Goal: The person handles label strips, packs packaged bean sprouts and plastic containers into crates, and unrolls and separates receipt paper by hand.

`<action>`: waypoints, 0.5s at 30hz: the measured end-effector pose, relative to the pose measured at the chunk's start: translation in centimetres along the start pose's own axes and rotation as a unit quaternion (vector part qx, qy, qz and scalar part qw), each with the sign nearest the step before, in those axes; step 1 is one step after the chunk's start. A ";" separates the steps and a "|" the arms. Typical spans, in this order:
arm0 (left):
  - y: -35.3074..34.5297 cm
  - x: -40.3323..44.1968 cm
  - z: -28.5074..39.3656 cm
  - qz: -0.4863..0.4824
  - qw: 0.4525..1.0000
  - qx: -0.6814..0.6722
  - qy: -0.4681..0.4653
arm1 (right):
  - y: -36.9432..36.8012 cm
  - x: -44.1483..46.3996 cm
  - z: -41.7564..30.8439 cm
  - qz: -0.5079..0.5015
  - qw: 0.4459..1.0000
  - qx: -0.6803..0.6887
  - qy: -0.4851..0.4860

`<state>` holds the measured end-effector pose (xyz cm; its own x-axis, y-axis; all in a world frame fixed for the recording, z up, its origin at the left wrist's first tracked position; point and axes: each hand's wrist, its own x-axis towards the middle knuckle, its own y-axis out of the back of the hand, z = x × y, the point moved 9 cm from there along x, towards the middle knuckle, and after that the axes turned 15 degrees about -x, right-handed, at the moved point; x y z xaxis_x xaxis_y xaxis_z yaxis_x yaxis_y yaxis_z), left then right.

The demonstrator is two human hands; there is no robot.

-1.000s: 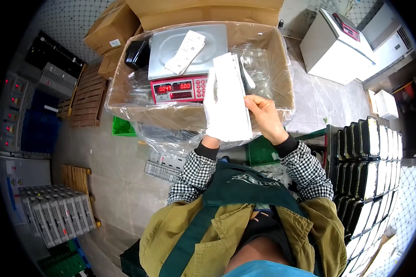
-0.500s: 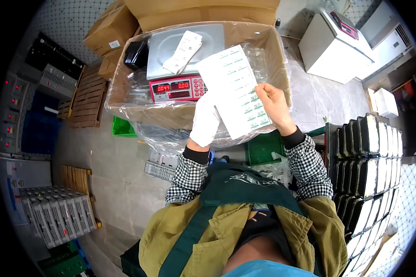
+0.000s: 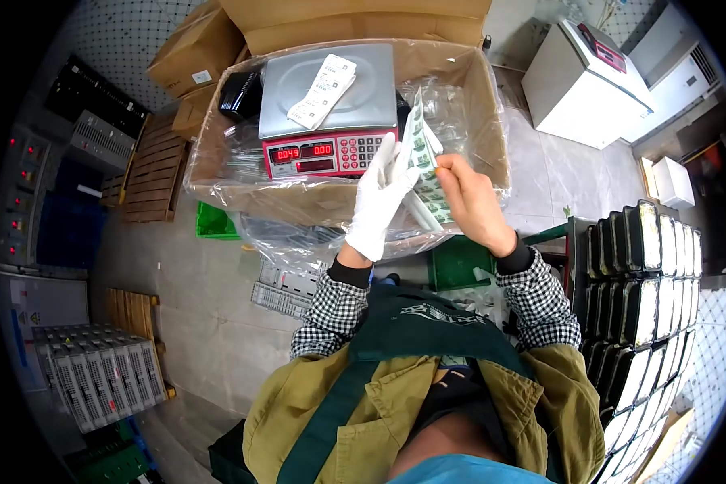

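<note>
Green-and-white label sheets [image 3: 418, 152], curved and seen partly edge-on, are between my hands over the front right of the box. My bare right hand [image 3: 474, 198] pinches their right edge. Against their left side is my gloved left hand [image 3: 379, 194], palm turned toward them, with its fingers apart. A scale [image 3: 327, 153] with a red front and lit digits stands in the plastic-lined cardboard box [image 3: 298, 198]. On its metal plate lies a folded strip of white printed labels [image 3: 323, 93].
Clear plastic containers [image 3: 444, 105] and a black object [image 3: 240, 95] are in the box. Stacked black-edged trays [image 3: 641, 242] stand at the right, a white cabinet [image 3: 577, 89] behind them. Green crates [image 3: 456, 264] [image 3: 215, 222] sit below the box.
The label sheets first opened out with their printed side showing, then turned and curved to a narrow shape. My left hand moved away left, then back up beside them with its fingers spread.
</note>
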<state>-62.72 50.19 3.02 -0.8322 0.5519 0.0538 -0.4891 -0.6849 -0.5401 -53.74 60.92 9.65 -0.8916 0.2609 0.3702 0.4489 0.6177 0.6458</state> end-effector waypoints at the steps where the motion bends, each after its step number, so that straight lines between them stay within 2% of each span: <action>1: -0.2 -0.1 0.2 -0.010 0.999 -0.040 0.012 | 0.0 0.1 0.5 -0.007 1.000 0.013 -0.013; 9: -0.4 -0.4 -0.1 -0.042 0.999 0.003 -0.026 | -1.0 0.0 2.5 -0.078 0.996 0.045 -0.028; 10: -0.4 -0.5 0.1 -0.041 0.998 -0.001 -0.039 | -0.8 0.0 2.7 -0.056 0.997 0.043 -0.033; 12: 0.0 -0.1 -0.1 -0.048 0.996 -0.073 0.005 | -0.5 0.0 3.2 -0.010 0.998 0.040 -0.043; 15: 1.2 -0.1 0.2 -0.038 0.979 -0.196 0.049 | -0.1 0.3 7.7 0.040 0.979 0.150 -0.129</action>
<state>-63.22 49.23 2.55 -0.7592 0.6498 0.0365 -0.3948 -0.4152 -0.8196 -54.49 66.69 4.56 -0.8572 0.4720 0.2062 0.5146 0.7678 0.3817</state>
